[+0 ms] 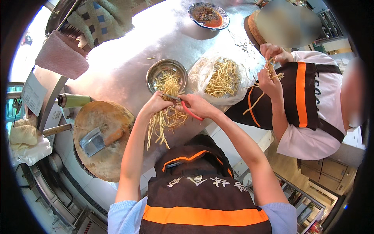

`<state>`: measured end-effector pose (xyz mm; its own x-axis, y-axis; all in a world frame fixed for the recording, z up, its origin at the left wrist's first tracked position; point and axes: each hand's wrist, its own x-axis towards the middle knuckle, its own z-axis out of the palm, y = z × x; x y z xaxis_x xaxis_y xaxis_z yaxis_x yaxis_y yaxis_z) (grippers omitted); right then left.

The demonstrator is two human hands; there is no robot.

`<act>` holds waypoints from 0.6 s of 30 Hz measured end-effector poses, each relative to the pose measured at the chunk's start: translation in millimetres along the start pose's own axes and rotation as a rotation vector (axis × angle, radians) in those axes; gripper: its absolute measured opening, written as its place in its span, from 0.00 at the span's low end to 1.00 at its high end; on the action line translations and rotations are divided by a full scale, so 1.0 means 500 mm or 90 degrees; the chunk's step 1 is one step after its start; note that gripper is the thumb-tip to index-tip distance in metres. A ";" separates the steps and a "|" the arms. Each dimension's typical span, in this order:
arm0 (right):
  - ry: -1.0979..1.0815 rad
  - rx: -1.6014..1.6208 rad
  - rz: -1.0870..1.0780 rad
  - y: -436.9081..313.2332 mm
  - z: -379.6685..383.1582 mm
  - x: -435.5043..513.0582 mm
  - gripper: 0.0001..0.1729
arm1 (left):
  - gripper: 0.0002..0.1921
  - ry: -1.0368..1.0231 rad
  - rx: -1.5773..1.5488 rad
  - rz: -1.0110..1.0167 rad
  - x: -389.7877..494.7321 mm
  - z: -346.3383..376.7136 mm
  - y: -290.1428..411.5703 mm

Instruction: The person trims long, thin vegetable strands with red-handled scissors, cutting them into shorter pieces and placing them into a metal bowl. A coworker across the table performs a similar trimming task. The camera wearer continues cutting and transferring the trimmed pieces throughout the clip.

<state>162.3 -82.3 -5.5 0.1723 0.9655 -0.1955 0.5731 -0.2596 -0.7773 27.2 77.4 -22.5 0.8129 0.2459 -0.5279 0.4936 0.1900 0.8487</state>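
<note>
In my left hand [157,103] is a bundle of long, pale yellow root-like strands [157,124]; its loose ends hang down toward me over the table edge. My right hand [198,105] grips red-handled scissors [191,111], whose metal blades lie across the bundle close to my left fingers. Just beyond both hands, a round steel bowl [150,76] contains short pieces of the strands. More strands [177,119] lie on the table beneath my right hand. Right of the bowl, an open clear plastic bag [201,70] is filled with further strands [222,77].
At left, a cleaver [93,142] rests on a round wooden chopping block [100,117], near a green flask [76,100]. A patterned plate of sauce [209,16] stands far back on the metal table [122,67]. A co-worker [304,96] at right handles strands with both hands.
</note>
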 end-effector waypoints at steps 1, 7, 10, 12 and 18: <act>-0.004 0.014 0.003 0.004 -0.003 0.017 0.31 | 0.06 -0.005 0.034 -0.020 0.015 -0.015 0.003; -0.026 0.068 0.058 0.032 -0.007 0.084 0.25 | 0.04 0.009 0.067 -0.044 0.094 -0.058 -0.002; -0.028 0.062 0.047 0.044 -0.008 0.106 0.25 | 0.04 -0.004 0.106 -0.060 0.122 -0.075 -0.017; -0.067 0.053 0.057 0.049 -0.016 0.118 0.25 | 0.04 -0.015 0.137 -0.078 0.135 -0.082 -0.028; -0.194 -0.067 0.089 0.054 -0.039 0.151 0.35 | 0.07 0.012 0.060 -0.086 0.148 -0.063 -0.053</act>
<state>206.4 -17.0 -29.8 0.0164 0.8785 -0.4774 0.6435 -0.3747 -0.6674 64.6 120.7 -85.1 0.7314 0.2427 -0.6373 0.6255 0.1334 0.7687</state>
